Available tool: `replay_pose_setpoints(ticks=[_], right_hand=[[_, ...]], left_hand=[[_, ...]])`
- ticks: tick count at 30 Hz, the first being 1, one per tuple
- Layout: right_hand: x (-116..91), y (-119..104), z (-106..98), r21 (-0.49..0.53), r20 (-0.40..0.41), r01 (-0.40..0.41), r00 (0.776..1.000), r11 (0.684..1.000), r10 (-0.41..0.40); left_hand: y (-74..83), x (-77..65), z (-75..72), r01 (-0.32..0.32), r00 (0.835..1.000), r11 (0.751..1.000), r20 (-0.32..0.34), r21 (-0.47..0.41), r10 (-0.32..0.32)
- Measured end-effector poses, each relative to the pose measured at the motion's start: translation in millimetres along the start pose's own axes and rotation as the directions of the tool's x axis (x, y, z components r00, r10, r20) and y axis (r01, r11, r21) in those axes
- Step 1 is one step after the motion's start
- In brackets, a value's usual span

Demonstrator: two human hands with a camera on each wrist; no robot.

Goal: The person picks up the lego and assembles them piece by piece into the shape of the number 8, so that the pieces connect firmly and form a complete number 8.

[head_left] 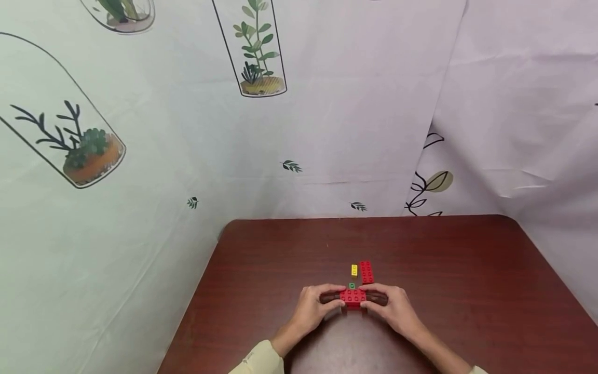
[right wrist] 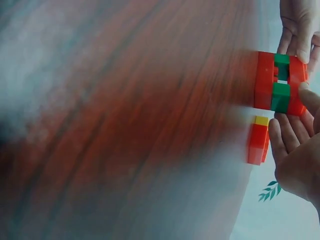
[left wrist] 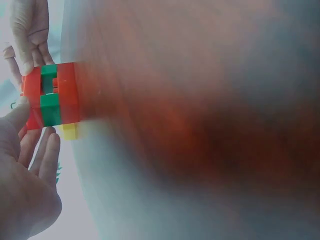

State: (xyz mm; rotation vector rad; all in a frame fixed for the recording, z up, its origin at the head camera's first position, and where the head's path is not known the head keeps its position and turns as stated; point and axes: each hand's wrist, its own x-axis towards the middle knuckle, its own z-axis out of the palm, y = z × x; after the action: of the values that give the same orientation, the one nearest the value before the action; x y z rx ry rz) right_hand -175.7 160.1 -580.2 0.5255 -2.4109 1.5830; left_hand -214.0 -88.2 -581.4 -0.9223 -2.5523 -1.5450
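A small stack stands on the table: an upper red brick over two green bricks, with a lower red brick beneath. A gap shows between the green pieces. My left hand holds the left end of the upper red brick, thumb in front and fingers behind. At the opposite end, my right hand grips the same brick in a mirrored way. Just behind the stack is another green brick, partly close to the fingertips.
Beyond the hands, a yellow brick lies beside a long red brick. The dark red-brown table ends at the back against a plant-printed fabric wall.
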Motion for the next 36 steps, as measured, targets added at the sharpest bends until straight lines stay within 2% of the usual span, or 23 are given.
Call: replay_pose_setpoints(ticks=[4, 8, 10, 14, 18, 22, 30, 36], right_hand=[[0.5, 0.5, -0.1, -0.008, 0.006, -0.020, 1.000, 1.000, 0.020], [1.6, 1.7, -0.4, -0.002, 0.031, -0.035, 0.999, 0.999, 0.035], [1.7, 2.7, -0.7, 0.004, 0.044, -0.048, 0.998, 0.999, 0.048], [1.7, 3.7, -1.5, 0.017, 0.051, -0.066, 0.997, 0.998, 0.065], [1.9, 4.7, -2.2, 0.023, 0.056, -0.080, 0.995, 0.996, 0.079], [1.2, 6.1, -1.5, 0.025, 0.055, -0.081, 0.995, 0.996, 0.079], [1.1, 6.6, -1.5, 0.013, 0.045, -0.064, 0.997, 0.998, 0.063], [1.9, 7.5, -2.3, 0.020, 0.051, -0.077, 0.996, 0.997, 0.076]], left_hand=[[2.5, 8.7, -10.3, -0.036, 0.996, 0.993, 0.087, 0.117, 0.026], [2.4, 23.2, -18.2, -0.021, 0.987, 0.992, 0.164, 0.122, 0.000], [1.9, 33.0, -18.2, 0.005, 0.988, 0.997, 0.156, 0.081, -0.017], [-2.3, 52.3, -12.0, 0.024, 0.995, 0.999, 0.096, 0.028, -0.027], [-8.5, 65.3, -5.6, 0.063, 0.995, 0.996, 0.068, 0.063, -0.067], [-16.1, 72.4, -1.0, 0.102, 0.992, 0.987, 0.058, 0.125, -0.110], [-29.3, 80.3, 6.1, 0.139, 0.986, 0.978, 0.065, 0.156, -0.150], [-35.2, 83.1, 10.2, 0.131, 0.987, 0.979, 0.067, 0.156, -0.142]])
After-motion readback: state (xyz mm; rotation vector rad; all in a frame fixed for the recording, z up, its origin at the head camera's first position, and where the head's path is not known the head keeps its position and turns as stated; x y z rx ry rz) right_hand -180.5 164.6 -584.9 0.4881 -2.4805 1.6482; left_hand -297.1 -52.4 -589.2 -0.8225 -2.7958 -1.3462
